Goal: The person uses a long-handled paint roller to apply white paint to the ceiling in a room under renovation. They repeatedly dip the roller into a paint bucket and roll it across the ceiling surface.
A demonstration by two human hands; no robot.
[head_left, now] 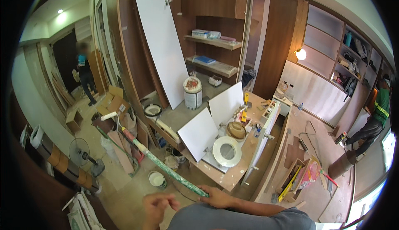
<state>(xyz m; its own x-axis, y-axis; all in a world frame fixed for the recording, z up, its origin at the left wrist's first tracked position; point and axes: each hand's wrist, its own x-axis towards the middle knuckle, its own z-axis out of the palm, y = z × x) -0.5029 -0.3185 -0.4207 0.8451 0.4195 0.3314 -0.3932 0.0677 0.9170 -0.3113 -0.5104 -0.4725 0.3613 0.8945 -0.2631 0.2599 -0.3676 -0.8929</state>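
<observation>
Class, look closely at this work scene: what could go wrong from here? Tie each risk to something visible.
Only the right hand grips the pole, near one end, with the left hand off it, so the far roller might swing into something. The open pail on the floor could be kicked over. The tall white panel leans tilted and might slide if bumped.
</observation>
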